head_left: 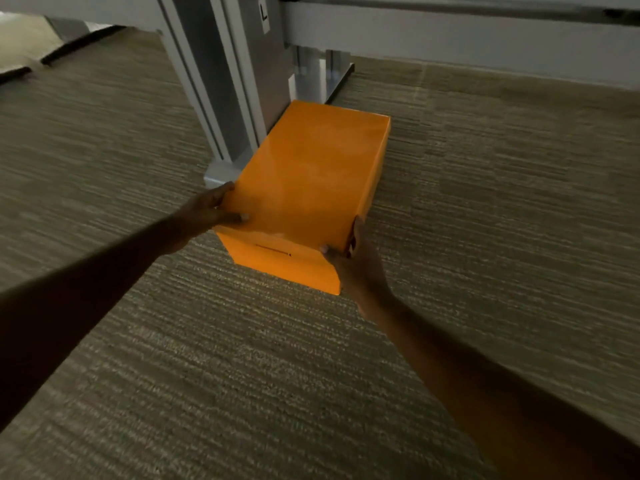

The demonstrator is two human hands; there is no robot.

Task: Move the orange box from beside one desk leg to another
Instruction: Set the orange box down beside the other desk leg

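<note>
An orange rectangular box (308,178) sits on the carpet, its long left side right against the foot of a grey metal desk leg (221,98). My left hand (207,209) grips the box's near left corner, thumb on the lid. My right hand (356,265) holds the near right corner, thumb on top and fingers down the side. A thin black line marks the box's near end face. I cannot tell whether the box is resting on the floor or slightly lifted.
Striped grey-brown carpet (485,220) spreads all around. A grey desk crossbar (450,32) runs along the top right. A second leg foot (329,77) stands behind the box. A pale floor patch (24,43) shows at far left.
</note>
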